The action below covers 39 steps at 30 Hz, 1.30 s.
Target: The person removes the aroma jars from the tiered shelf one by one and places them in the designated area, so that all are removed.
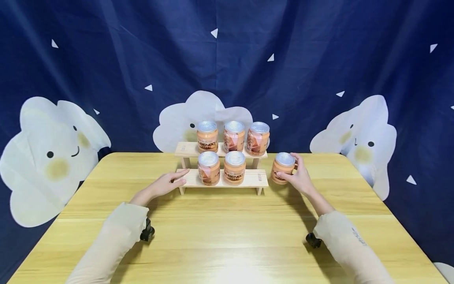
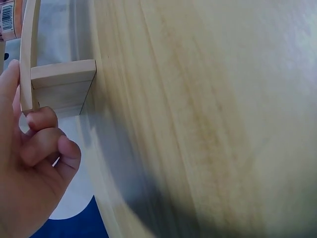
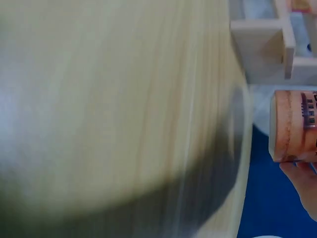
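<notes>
My right hand (image 1: 300,176) grips an orange jar (image 1: 282,169) with a silver ridged lid, thumb on the near side, just right of a two-tier wooden stand (image 1: 253,178). In the right wrist view a gap shows between the jar's base (image 3: 280,126) and the table. My left hand (image 1: 166,184) pinches the left end of the stand's lower board (image 2: 28,54), the index finger along its top. Two matching jars (image 1: 234,167) stand on the lower tier, at its left and middle. Three more jars (image 1: 233,136) fill a row on the upper tier.
The stand sits near the far edge of a light wooden table (image 1: 227,225). Behind it hangs a dark blue curtain (image 1: 241,59) with smiling white clouds (image 1: 53,157). Small black cameras are strapped at both wrists, under pale sleeves (image 1: 113,232).
</notes>
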Motion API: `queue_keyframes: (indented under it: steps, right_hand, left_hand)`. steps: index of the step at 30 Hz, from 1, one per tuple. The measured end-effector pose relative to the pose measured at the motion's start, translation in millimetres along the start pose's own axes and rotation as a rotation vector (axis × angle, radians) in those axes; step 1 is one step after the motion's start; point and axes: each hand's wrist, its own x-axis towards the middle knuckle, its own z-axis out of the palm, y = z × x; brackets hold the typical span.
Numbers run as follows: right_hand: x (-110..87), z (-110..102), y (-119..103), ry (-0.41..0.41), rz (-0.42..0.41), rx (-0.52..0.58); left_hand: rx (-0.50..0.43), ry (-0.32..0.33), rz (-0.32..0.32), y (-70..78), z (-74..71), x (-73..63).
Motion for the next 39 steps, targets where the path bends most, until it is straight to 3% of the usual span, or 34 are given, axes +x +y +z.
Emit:
queue_keyframes:
  steps: [6, 16, 23, 39]
  right_hand:
    - [14.9, -1, 36, -0.025, 0.022, -0.042]
    - [21.1, -1, 53, -0.041, 0.075, -0.022]
    - [33.8, 4, 56, -0.023, 0.008, -0.115]
    - [49.3, 6, 56, -0.063, 0.023, -0.059]
  left_hand:
    - [0.026, 0.005, -0.017, 0.7, 0.1, -0.6]
    - [0.001, 0.002, -0.024, -0.1, 5.5, -2.7]
    - [-0.006, 0.022, -0.030, -4.0, 5.8, -3.3]
    - [-0.040, -0.006, -0.064, 0.2, 1.4, -4.4]
